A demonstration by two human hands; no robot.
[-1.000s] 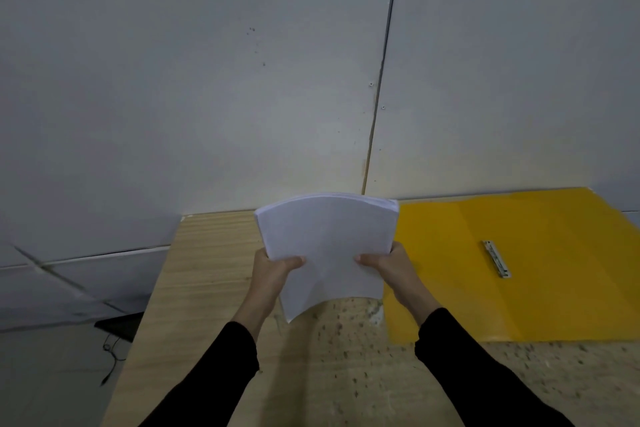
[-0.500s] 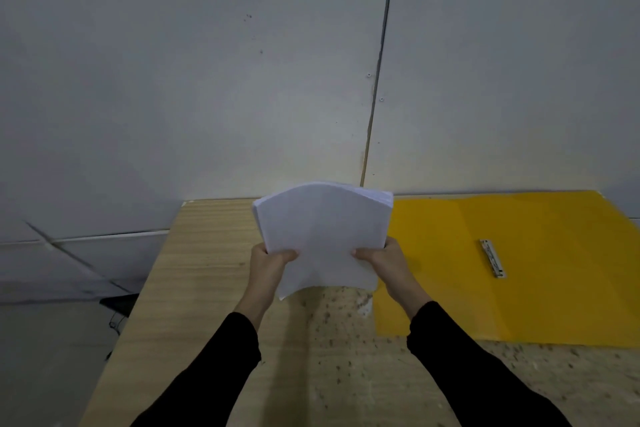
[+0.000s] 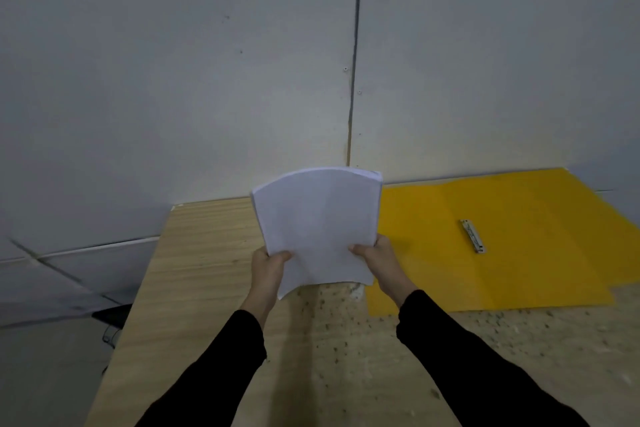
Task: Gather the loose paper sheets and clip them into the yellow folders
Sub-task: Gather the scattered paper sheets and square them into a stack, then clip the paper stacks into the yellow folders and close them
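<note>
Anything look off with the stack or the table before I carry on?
Nothing spilled. The paper stack, gripped by the left hand and right hand, bows and its top edges are slightly fanned. The table is pitted with dark specks near the open yellow folder.

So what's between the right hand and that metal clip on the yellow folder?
Only bare yellow folder lies between the right hand and the metal clip, as the head view shows.
</note>
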